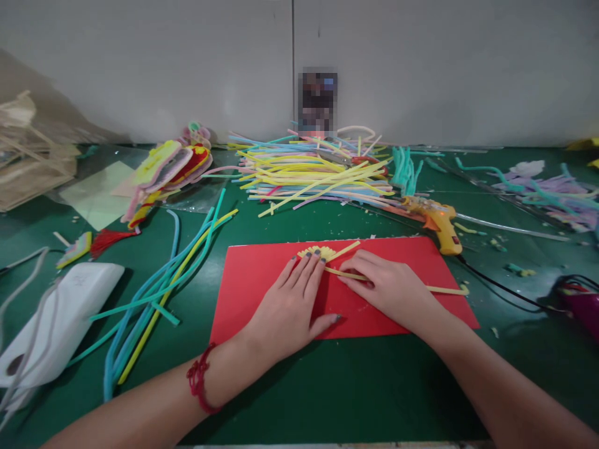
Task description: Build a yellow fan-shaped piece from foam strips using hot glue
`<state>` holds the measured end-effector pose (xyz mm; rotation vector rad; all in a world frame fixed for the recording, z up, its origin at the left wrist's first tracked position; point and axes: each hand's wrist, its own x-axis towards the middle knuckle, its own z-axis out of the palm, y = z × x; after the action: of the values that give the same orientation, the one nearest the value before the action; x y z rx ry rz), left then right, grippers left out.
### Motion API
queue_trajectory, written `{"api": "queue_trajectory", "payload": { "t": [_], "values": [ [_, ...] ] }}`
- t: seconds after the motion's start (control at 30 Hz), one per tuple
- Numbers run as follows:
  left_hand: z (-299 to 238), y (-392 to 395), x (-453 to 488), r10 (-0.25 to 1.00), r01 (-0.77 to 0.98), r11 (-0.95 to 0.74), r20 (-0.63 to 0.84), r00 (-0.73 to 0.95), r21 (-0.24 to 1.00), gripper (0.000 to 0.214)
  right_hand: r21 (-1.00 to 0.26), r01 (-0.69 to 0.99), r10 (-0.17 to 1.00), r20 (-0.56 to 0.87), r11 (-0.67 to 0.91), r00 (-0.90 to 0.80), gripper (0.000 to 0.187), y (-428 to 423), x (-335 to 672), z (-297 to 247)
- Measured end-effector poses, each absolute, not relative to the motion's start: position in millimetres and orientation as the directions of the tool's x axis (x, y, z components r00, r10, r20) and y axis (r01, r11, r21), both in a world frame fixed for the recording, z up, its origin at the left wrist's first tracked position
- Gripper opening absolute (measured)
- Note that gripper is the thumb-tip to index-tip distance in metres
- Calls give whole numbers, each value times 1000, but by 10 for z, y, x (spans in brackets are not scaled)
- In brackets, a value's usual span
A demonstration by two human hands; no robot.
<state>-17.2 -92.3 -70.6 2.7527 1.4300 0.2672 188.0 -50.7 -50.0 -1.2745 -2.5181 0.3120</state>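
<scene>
A red sheet (402,262) lies on the green table in front of me. My left hand (290,305) rests flat on it, fingers stretched out, fingertips pressing a small fan of yellow strips (318,251). My right hand (390,287) lies beside it, fingers extended and pressing down a long yellow strip (444,290) that runs right across the sheet. A red cord bracelet (199,377) circles my left wrist.
A yellow glue gun (437,221) lies just behind the sheet, its black cable (496,287) trailing right. A heap of coloured strips (313,171) fills the back centre. Blue, teal and yellow strips (159,287) and a white device (60,318) lie left. Finished coloured pieces (163,168) are stacked at back left.
</scene>
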Motion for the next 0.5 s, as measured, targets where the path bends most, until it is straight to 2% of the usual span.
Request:
{"api": "queue_trajectory", "payload": {
  "t": [0.23,0.5],
  "values": [
    [-714,-923,-172,809,805,-583,165,564,106,74,-299,782,835,258,547,-485,26,-524,1764,-584],
    [-685,-908,-171,815,804,-578,152,559,139,71,-279,809,842,332,518,-424,27,-556,1618,-667]
  ]
}}
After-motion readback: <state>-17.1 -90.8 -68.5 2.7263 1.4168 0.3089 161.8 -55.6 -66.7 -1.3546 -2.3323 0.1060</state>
